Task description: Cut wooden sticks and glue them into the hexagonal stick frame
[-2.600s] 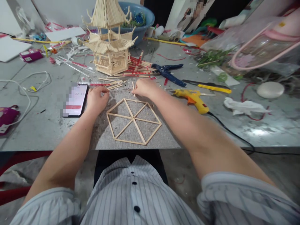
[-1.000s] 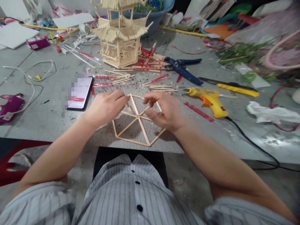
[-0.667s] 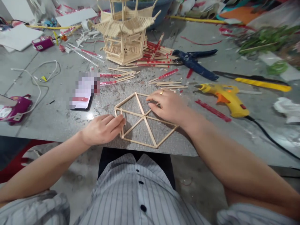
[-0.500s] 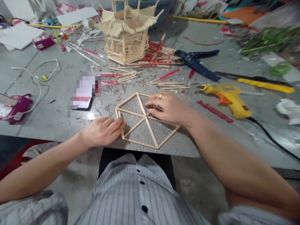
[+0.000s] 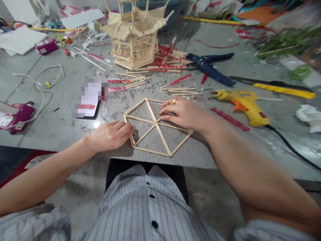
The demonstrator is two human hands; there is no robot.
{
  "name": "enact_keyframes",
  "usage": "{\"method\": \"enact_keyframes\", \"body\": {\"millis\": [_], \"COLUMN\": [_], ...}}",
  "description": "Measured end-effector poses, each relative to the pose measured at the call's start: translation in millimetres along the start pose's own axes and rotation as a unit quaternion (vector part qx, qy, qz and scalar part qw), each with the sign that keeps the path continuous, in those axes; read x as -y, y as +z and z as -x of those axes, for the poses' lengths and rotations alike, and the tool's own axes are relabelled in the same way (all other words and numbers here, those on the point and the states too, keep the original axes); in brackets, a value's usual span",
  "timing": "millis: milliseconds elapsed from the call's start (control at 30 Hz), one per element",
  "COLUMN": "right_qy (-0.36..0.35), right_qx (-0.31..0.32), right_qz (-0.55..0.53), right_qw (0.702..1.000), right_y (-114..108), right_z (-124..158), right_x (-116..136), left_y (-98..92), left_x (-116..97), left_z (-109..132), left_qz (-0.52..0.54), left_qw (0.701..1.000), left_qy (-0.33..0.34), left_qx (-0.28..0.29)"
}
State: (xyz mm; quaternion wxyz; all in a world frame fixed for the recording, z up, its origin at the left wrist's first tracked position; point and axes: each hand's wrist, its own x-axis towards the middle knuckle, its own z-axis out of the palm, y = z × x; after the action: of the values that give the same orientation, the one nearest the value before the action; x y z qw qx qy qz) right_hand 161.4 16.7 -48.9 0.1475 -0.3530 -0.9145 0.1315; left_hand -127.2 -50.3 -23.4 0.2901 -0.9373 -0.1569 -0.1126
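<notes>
Since a second ago, the left hand has shifted nearer, from the far left of the wooden frame to its left side. Palm down, its fingers pinch a short stick along that side. The right hand arches over the far right part, thumb and forefinger slightly spread. Pale and six-sided, with spokes meeting mid-frame, it lies flat by the near edge of the desk.

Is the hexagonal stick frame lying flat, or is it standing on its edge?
Flat: seen from above, the hexagonal stick frame spreads out along the table.
</notes>
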Motion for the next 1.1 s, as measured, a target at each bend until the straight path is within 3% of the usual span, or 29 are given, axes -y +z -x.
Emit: {"method": "enact_keyframes", "body": {"millis": [300,467,700,1100], "right_qy": [0.018,0.03,0.029,0.039], "right_qx": [0.004,0.001,-0.014,-0.015], "right_qz": [0.028,0.031,0.011,0.006], "right_qw": [0.999,0.999,0.999,0.999], "right_y": [-3.1,-3.4,-1.8,-0.7], "right_z": [-2.8,-3.0,-1.7,-0.1], "right_x": [-4.1,-4.7,-8.8,-9.6], "left_y": [1.0,-0.5,1.3,-2.0], "left_x": [6.8,13.1,19.2,23.1], "left_z": [0.8,4.3,8.0,5.7], "left_qz": [0.032,0.079,0.191,0.129], "left_qw": [0.999,0.995,0.975,0.982], "left_qy": [0.021,0.032,-0.011,0.045], "left_qx": [0.01,0.05,0.111,0.132]}}
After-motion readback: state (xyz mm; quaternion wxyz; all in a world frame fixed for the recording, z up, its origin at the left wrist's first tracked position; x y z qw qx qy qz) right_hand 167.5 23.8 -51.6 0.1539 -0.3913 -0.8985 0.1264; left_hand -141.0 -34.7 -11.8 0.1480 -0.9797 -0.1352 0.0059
